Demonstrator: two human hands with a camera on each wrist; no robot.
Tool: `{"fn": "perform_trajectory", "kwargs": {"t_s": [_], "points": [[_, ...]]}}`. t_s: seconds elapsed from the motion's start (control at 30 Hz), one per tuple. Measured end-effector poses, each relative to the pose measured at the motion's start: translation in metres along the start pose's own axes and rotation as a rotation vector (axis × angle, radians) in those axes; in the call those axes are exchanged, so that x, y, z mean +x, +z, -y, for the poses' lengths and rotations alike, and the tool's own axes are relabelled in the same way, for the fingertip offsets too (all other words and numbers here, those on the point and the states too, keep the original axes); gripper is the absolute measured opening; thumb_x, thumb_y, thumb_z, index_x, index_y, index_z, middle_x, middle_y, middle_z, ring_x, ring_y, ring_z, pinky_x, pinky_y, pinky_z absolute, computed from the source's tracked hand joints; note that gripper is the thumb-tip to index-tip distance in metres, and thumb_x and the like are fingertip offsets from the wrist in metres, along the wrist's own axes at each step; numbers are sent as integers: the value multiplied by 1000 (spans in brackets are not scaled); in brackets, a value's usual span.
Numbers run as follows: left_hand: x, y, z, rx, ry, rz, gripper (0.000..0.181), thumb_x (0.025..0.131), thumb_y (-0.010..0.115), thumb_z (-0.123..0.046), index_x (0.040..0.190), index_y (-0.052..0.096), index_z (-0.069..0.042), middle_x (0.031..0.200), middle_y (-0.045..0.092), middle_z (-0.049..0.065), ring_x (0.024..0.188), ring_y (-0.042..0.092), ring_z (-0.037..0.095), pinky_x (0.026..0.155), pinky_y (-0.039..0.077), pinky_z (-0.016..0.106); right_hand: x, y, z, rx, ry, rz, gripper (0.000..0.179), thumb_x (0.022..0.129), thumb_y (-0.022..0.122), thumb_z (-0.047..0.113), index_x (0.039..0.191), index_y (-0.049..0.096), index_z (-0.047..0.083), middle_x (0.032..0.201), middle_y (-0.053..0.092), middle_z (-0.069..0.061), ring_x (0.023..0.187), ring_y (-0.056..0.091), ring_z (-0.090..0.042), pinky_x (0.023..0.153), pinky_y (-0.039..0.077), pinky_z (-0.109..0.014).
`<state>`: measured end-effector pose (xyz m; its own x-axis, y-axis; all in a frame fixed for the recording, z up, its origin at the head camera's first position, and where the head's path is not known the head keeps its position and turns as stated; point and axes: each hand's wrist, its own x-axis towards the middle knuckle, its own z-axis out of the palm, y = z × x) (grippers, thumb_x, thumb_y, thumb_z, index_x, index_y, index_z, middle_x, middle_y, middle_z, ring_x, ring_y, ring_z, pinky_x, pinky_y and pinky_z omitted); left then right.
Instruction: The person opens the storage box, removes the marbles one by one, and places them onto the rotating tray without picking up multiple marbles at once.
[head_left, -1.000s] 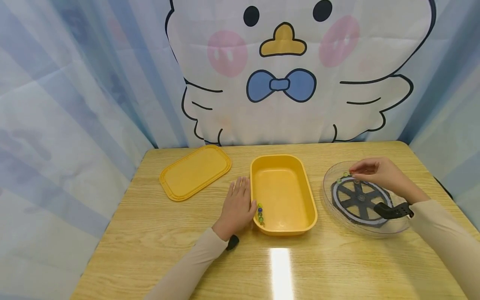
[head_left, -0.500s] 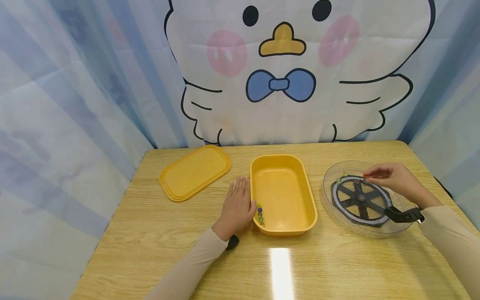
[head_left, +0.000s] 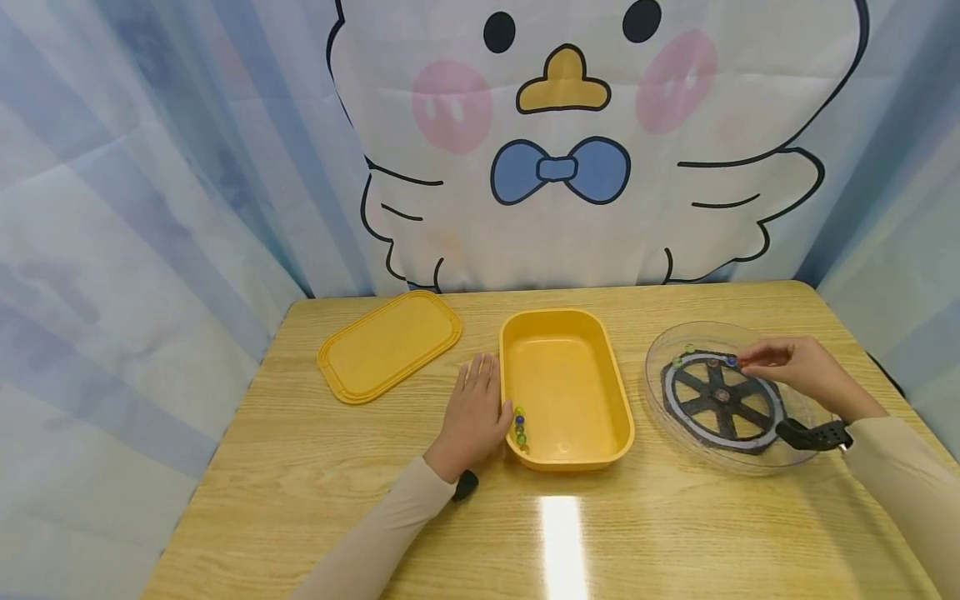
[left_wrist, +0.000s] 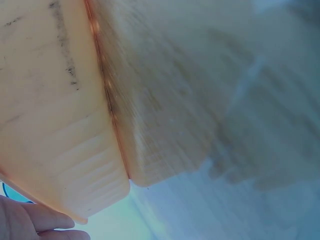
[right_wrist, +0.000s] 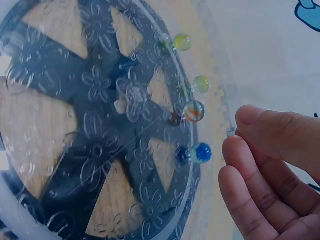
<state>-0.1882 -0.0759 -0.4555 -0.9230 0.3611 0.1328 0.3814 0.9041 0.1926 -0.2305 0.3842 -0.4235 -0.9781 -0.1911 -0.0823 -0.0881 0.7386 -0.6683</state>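
My right hand (head_left: 787,367) is over the far right part of a clear round plate (head_left: 806,457). In the right wrist view its thumb and fingers are bent near each other, with no marble visible between them. A blue marble (right_wrist: 201,153) lies on the plate just off the fingertips. Beside it are an orange-striped marble (right_wrist: 194,111) and two yellow-green ones, a lower marble (right_wrist: 201,83) and an upper marble (right_wrist: 182,42). My left hand (head_left: 474,417) lies with straight fingers along the left side of a yellow box (head_left: 570,392), thumb at its rim.
Several marbles (head_left: 521,430) line the box's left inner wall. A yellow lid (head_left: 390,346) lies at the back left of the wooden table (head_left: 315,500). Under the plate shows a dark wheel-shaped pattern (head_left: 722,397) with a pale ring. A printed curtain (head_left: 555,225) hangs behind.
My right hand has moved right and slightly nearer along the plate. The blue marble now shows on the plate, clear of the fingertips. My left hand has stayed at the box.
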Motion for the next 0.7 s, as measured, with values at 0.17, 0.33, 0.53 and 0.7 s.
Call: {"fn": "perform_trajectory", "kwargs": {"t_s": [0.17, 0.33, 0.53, 0.7], "points": [[0, 1, 1, -3, -2, -1, 62, 98, 41, -30, 146, 25, 5, 153, 27, 21, 145, 19, 31, 118, 15, 46, 1, 1, -6, -15, 7, 12, 38, 88, 65, 26, 112, 64, -4, 90, 71, 10, 79, 63, 2, 68, 49, -16], [0, 2, 1, -2, -2, -1, 62, 98, 40, -30, 146, 25, 5, 153, 26, 20, 145, 19, 31, 119, 15, 46, 4, 5, -11, -39, 25, 40, 37, 87, 66, 23, 112, 65, -4, 92, 73, 3, 76, 61, 8, 68, 50, -17], [0, 2, 1, 3, 3, -10, 62, 97, 40, -30, 146, 25, 5, 153, 26, 20, 145, 19, 31, 118, 16, 46, 7, 8, -13, -40, 26, 72, 33, 86, 67, 18, 110, 66, -6, 94, 73, -8, 75, 62, 7, 67, 52, -19], [0, 2, 1, 4, 5, -18, 62, 97, 41, -30, 146, 26, 5, 152, 28, 21, 144, 20, 31, 118, 16, 46, 8, 9, -12, -58, 11, 78, 28, 86, 66, 12, 107, 67, -6, 97, 72, -14, 74, 62, 6, 67, 53, -21]]}}
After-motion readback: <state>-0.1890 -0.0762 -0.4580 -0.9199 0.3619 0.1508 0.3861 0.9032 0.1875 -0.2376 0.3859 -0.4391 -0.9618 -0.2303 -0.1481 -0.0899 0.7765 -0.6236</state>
